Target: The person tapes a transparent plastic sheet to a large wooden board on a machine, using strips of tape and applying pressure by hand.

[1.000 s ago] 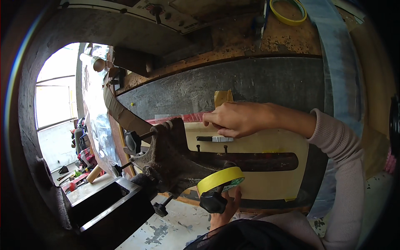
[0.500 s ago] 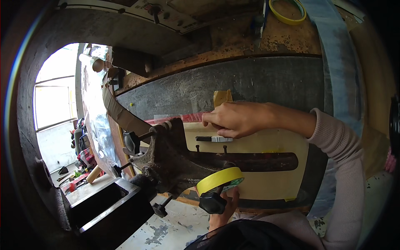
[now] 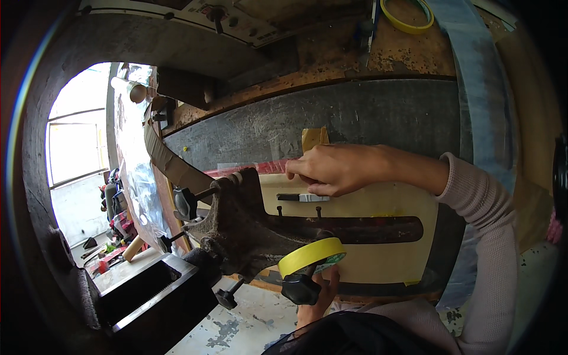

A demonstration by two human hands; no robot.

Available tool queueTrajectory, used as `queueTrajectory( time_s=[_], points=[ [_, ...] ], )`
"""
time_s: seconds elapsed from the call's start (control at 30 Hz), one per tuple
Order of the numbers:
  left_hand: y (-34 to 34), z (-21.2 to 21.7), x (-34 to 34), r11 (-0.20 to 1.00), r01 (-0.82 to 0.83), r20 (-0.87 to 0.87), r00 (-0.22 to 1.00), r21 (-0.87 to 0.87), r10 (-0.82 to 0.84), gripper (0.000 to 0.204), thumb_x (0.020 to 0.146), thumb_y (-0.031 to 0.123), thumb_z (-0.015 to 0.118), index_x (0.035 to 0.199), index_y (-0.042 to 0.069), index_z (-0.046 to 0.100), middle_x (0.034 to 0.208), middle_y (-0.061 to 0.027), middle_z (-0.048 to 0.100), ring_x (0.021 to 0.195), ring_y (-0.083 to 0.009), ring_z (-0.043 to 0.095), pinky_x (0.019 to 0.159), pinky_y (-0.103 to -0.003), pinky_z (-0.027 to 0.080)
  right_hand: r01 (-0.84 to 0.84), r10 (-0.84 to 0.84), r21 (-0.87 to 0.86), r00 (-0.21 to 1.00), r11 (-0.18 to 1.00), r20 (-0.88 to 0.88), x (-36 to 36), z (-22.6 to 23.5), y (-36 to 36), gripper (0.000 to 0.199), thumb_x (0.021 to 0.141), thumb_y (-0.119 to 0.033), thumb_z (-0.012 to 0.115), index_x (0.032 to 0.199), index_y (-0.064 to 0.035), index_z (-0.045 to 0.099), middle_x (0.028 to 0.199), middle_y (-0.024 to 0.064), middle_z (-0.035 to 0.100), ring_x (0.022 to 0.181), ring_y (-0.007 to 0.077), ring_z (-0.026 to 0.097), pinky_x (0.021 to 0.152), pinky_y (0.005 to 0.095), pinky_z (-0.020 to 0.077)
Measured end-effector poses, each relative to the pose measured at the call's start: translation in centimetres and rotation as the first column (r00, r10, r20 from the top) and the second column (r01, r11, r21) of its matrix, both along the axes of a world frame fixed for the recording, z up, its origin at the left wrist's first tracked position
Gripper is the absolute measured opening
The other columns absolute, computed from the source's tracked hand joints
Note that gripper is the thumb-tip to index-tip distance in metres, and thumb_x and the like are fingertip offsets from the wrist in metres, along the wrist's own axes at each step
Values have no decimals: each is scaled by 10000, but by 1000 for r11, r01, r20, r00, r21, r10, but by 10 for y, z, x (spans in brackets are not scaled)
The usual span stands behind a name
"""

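My right hand reaches in from the right and rests over the far edge of a tan sheet. Its fingers curl down, and whatever they grip, if anything, is hidden beneath them. They are at the end of a red strip with clear film along it. Just below the thumb lies a small black and grey tool, its kind unclear. Near the front edge is my left hand, partly covered by a yellow tape roll and a black knob; most of its fingers are hidden.
A dark metal clamp arm with screw knobs extends over the sheet. Beneath it lies a dark grey bed. Brown tape sticks up beyond my right hand. Another yellow tape roll lies on the rusty ledge behind.
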State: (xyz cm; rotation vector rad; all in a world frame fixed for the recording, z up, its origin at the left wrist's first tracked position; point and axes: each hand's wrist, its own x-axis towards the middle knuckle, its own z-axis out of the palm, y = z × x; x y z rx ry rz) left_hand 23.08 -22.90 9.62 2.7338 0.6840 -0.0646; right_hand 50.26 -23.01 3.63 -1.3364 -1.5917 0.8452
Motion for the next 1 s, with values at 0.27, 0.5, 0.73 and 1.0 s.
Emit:
queueTrajectory(
  time_s=[0.27, 0.5, 0.73, 1.0],
  points=[
    [0, 0, -1, 994, 45, 1, 999, 99, -45, 262, 768, 173, 702, 956, 2, 640, 883, -164, 659, 724, -312, 661, 651, -388, 521, 1, -1, 12, 1000, 1000, -3, 0, -2, -1, 295, 774, -108, 632, 1008, 31, 518, 819, 211, 631, 829, 370, 643, 747, 430, 499],
    [4, 13, 13, 978, 133, -149, 983, 161, -109, 292, 748, 197, 698, 992, 44, 651, 891, -118, 659, 775, -307, 643, 757, -421, 487, -17, 16, -26, 999, 1000, -40, 0, 1, 0, 287, 781, -96, 629, 1014, 19, 507, 794, 206, 629, 824, 368, 643, 733, 434, 487],
    [5, 6, 11, 989, 99, -111, 990, 113, -87, 316, 739, 213, 692, 1004, 44, 657, 991, -143, 636, 883, -321, 620, 790, -428, 477, -78, 73, -165, 997, 983, -37, 7, 10, -1, 336, 825, -101, 622, 1105, 35, 497, 924, 211, 628, 908, 342, 629, 810, 426, 487],
    [3, -1, -10, 1000, -2, -329, 944, 9, 5, 527, 807, 380, 618, 1247, 97, 558, 1308, -182, 452, 1249, -404, 336, 982, -620, 205, -72, 71, -147, 997, 986, -14, 5, 9, 2, 349, 818, -93, 621, 1113, 44, 492, 939, 208, 636, 902, 342, 634, 798, 422, 488]
  ],
)
